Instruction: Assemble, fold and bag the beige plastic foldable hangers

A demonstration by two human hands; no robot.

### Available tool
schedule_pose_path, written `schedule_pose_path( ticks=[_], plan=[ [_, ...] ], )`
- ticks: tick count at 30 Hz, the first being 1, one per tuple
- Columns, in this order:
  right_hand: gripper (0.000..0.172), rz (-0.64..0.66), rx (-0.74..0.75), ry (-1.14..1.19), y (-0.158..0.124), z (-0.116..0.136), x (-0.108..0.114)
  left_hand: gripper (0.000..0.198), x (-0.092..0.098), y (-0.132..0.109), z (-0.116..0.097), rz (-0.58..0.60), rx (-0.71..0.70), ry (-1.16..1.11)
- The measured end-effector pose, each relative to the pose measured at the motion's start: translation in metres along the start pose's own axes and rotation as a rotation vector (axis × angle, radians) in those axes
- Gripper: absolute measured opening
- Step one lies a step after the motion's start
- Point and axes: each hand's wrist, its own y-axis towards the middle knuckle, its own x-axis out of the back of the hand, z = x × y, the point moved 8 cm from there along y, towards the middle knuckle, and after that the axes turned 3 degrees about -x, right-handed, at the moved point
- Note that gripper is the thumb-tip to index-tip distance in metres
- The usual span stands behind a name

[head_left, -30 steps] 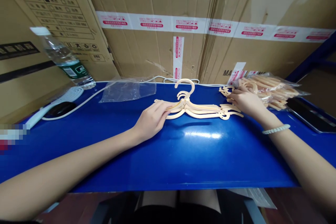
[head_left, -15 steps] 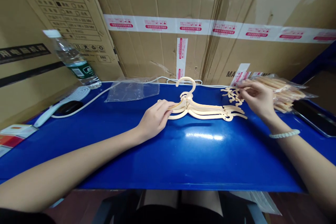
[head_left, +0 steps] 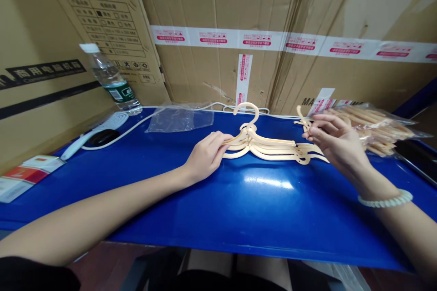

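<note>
Several cream plastic hangers (head_left: pixel 273 150) lie stacked on the blue table, the top one with its hook standing up toward the back. My left hand (head_left: pixel 208 154) is closed on the left arm of the top hanger, fingers over and thumb in front. To the right, my right hand (head_left: pixel 336 138) pinches a small curved cream plastic piece (head_left: pixel 300 113), raised just above the table. A few similar small pieces appear behind its fingers, partly hidden. Beyond the right hand lies a clear bag of cream hanger parts (head_left: pixel 378 122).
A water bottle (head_left: pixel 118 86) stands at the back left. Near it are a hairbrush (head_left: pixel 92 134), a dark computer mouse (head_left: pixel 104 137), a white cable and a flat clear plastic bag (head_left: pixel 180 120). Cardboard boxes (head_left: pixel 218 72) wall the back. A dark phone (head_left: pixel 418 159) lies far right.
My right hand has picked a small curved piece out of the loose pieces and lifted it slightly. My left hand stays on the top hanger. The view has shifted a little left.
</note>
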Motion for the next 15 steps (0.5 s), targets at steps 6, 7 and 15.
schedule_pose_path(
  ticks=[6,7,15],
  plan=[
    [0.062,0.048,-0.232,0.069,0.001,-0.024,-0.004,0.022,0.001,0.000,-0.002,-0.007,-0.009,-0.004],
    [0.054,0.066,-0.261,0.062,0.000,-0.026,-0.005,0.022,0.001,0.001,-0.002,-0.008,-0.011,-0.004],
    [0.040,0.223,-0.280,-0.032,-0.006,-0.028,-0.019,0.021,0.002,0.001,-0.004,-0.030,-0.028,0.003]
  ],
)
